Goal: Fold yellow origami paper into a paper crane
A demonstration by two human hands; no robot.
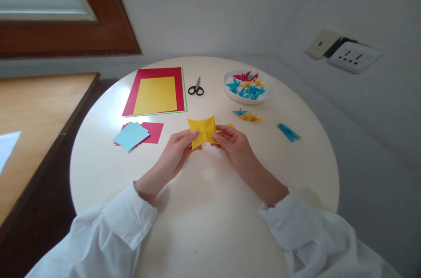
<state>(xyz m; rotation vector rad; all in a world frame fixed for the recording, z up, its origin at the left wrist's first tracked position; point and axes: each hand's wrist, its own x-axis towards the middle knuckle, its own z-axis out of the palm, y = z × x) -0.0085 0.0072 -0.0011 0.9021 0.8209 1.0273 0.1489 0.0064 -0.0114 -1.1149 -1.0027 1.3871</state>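
Observation:
A creased yellow paper square [203, 130] is held just above the round white table [204, 208], near its middle. My left hand [176, 151] pinches the paper's lower left edge, thumb on top. My right hand [233, 143] grips the right side, fingers curled around the edge. Both wrists come out of white sleeves at the bottom of the view.
Large red and yellow sheets [155, 92] lie at the back left, with small light blue and red squares [134, 134] in front of them. Black scissors [196, 88], a white dish of folded paper cranes [249, 85], two loose cranes [248, 115] and a folded blue piece [288, 132] lie further back and right.

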